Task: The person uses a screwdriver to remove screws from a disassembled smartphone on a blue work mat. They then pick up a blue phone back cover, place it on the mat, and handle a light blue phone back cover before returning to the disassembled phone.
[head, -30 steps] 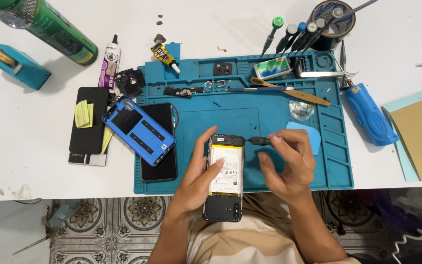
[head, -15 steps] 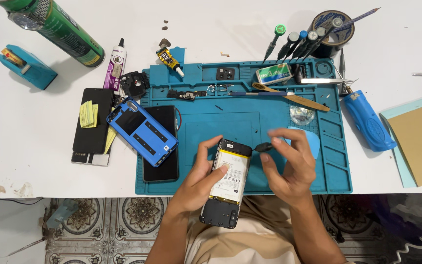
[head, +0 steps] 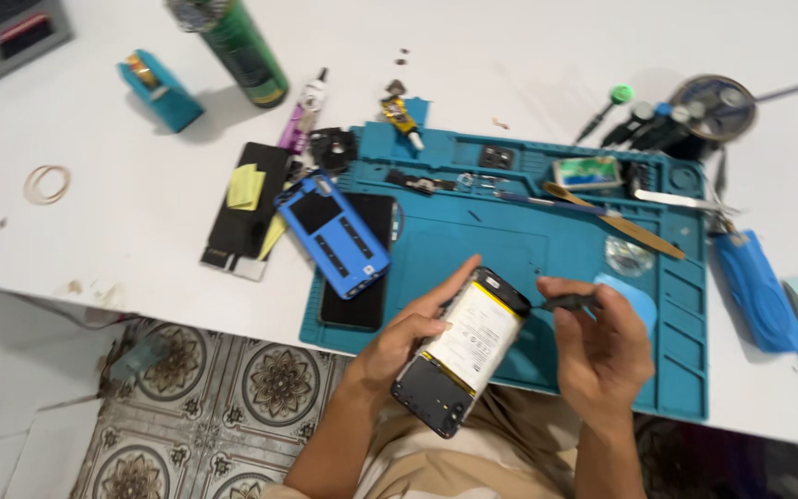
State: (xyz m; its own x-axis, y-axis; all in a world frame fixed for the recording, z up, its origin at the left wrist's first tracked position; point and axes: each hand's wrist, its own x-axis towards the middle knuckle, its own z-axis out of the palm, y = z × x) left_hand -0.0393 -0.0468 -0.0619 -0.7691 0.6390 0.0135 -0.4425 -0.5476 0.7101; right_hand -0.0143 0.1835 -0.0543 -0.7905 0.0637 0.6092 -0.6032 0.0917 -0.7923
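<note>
My left hand [head: 408, 337] grips an opened phone [head: 464, 349] by its side, tilted, back off, with the pale battery showing. My right hand [head: 602, 346] is just to the right of the phone's top end and pinches a small dark tool [head: 567, 302] whose tip points at the phone's upper edge. Both hands are over the near edge of a teal repair mat [head: 510, 240].
A blue phone frame [head: 332, 234] lies on a black phone at the mat's left edge. A black device with yellow cloth [head: 247, 208], glue tube [head: 299, 115], green can [head: 242, 46], tape dispenser [head: 159, 90], screwdrivers [head: 644, 125], wooden spatula [head: 621, 222] and blue case [head: 759, 291] surround it.
The phone has tilted, its top swung right and its bottom toward me. My right hand stays at its top with the tool. The view has shifted left and closer.
</note>
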